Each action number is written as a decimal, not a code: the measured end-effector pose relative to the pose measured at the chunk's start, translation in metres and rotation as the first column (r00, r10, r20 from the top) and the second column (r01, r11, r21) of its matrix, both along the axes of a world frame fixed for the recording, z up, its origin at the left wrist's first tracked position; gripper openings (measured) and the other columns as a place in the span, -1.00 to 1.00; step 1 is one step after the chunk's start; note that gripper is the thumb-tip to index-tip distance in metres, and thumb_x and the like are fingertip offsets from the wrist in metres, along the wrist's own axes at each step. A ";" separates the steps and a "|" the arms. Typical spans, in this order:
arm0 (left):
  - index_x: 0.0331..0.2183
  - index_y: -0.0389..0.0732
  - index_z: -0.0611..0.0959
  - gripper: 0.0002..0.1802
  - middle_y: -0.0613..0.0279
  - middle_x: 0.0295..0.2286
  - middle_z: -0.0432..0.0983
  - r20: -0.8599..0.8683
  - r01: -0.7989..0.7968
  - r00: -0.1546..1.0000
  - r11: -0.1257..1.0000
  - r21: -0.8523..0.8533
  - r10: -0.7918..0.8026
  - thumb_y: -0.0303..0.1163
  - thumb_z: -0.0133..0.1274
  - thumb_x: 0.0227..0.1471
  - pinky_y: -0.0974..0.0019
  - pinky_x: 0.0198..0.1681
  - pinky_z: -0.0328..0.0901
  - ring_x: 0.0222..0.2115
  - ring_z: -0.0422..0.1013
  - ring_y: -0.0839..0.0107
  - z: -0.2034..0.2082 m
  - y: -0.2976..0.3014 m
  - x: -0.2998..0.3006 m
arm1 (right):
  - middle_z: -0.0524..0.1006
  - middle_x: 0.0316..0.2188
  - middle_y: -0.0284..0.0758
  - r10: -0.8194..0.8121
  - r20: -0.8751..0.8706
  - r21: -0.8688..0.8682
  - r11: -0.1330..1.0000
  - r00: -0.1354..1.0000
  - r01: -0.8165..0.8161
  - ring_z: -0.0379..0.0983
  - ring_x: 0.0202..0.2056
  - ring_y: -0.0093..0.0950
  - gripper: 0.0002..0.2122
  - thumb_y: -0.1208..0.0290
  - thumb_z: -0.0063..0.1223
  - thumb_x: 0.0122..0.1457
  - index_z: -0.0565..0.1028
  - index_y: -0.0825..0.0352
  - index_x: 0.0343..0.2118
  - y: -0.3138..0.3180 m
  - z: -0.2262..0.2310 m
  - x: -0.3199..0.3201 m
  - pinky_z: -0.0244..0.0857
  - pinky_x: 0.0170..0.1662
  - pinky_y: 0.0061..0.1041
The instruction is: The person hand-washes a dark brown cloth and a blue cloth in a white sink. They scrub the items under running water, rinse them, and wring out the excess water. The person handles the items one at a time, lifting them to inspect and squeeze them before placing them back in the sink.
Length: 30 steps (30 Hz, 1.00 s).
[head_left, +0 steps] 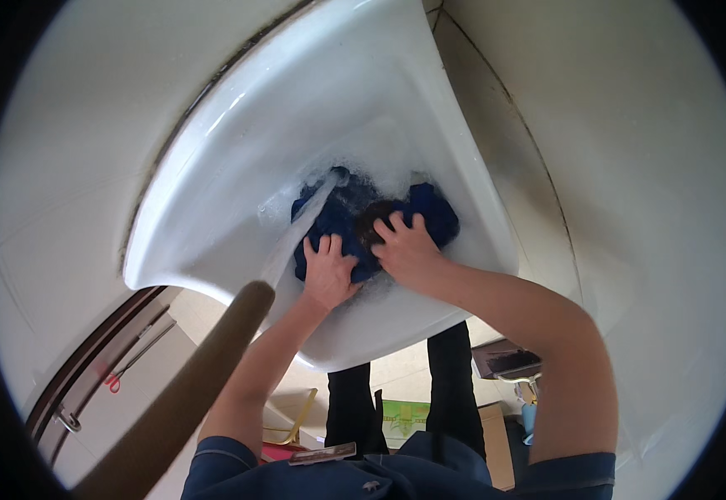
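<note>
Head view: a white sink stands at the centre, and dark blue cloth lies wet in its basin, toward the near side, among water and white suds. The cloth shows as two bunches, with a dark brown patch between them; whether all this is one piece, I cannot tell. On the left bunch in the sink, the left hand rests palm down, fingers spread and slightly bent over the fabric. Right of it in the basin, the right hand has its fingers curled over the brown patch and the edge of the other blue bunch. Whether either hand is clenched on a fold or only pressing, I cannot tell. From the sink's near left side, a thick brown tube points inward, and a water stream runs onto the left bunch. Below the sink's near rim are black-trousered legs, with a green item between them.
</note>
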State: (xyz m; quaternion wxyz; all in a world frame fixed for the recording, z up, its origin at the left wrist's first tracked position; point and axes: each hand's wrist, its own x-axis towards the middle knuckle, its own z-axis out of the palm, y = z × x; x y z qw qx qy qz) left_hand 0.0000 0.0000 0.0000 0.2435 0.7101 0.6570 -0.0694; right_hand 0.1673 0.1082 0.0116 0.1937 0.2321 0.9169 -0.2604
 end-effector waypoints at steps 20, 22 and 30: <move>-0.10 -0.43 0.55 -0.38 0.06 -0.18 0.52 0.667 -0.854 0.247 0.483 -0.192 0.702 0.01 0.03 0.11 0.31 0.02 0.20 -0.12 0.38 0.30 -0.008 -0.016 -0.070 | 0.53 -0.23 -0.05 -0.838 0.008 -0.219 0.531 0.546 0.818 0.47 -0.19 -0.07 -0.69 0.16 -0.19 0.26 0.45 0.27 -0.14 0.073 -0.061 -0.057 0.30 -0.08 -0.11; -0.08 -0.43 0.54 -0.37 0.06 -0.18 0.51 0.565 -0.915 0.284 0.394 -0.081 0.775 0.02 0.01 0.12 0.32 0.01 0.20 -0.13 0.38 0.33 0.034 -0.055 -0.069 | 0.54 -0.30 -0.05 -0.828 -0.035 -0.142 0.559 0.560 0.817 0.46 -0.24 -0.03 -0.72 0.16 -0.17 0.26 0.42 0.29 -0.23 0.047 -0.048 -0.027 0.33 -0.17 -0.08; -0.11 -0.38 0.50 -0.56 0.18 -0.21 0.49 0.781 -0.924 -0.115 0.221 -0.310 0.614 -0.16 0.01 0.18 0.41 -0.02 0.21 -0.17 0.38 0.48 0.212 -0.078 -0.042 | 0.50 -0.49 -0.09 -0.744 -0.161 -0.317 0.662 0.649 0.680 0.43 -0.41 -0.09 -0.72 0.15 -0.08 0.25 0.43 0.31 -0.28 0.011 0.082 0.032 0.28 -0.33 -0.19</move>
